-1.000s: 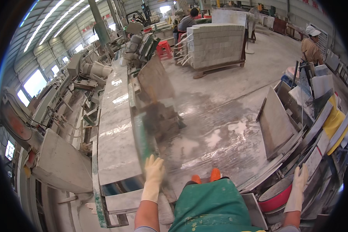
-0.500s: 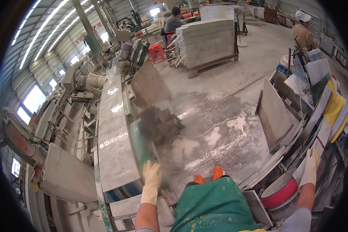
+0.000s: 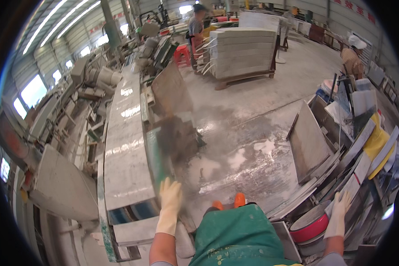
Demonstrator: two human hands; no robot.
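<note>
My left hand (image 3: 170,195), in a cream rubber glove, is open with its fingers stretched forward. It is beside the near right corner of a long machine bed (image 3: 129,173) with a wet, pale, shiny surface; I cannot tell whether it touches the green side. My right hand (image 3: 340,205), gloved alike, has its fingers extended by the leaning stone strips (image 3: 358,174) and looks to hold nothing. Just left of it lies a round drum-like thing with a red band (image 3: 312,231). A green apron (image 3: 237,235) covers my front, above orange boots (image 3: 239,199).
Wet floor (image 3: 235,170) stretches ahead. A leaning board (image 3: 311,144) and a yellow sheet (image 3: 373,142) are at the right. Further off, stacked pale slabs (image 3: 244,53) stand on a pallet near a red stool (image 3: 181,55). One person (image 3: 197,26) is behind them, another (image 3: 354,57) far right.
The view has turned slightly, so the scene sits a little lower and further left. Both my hands keep about the same places. The person behind the slabs now stands more upright.
</note>
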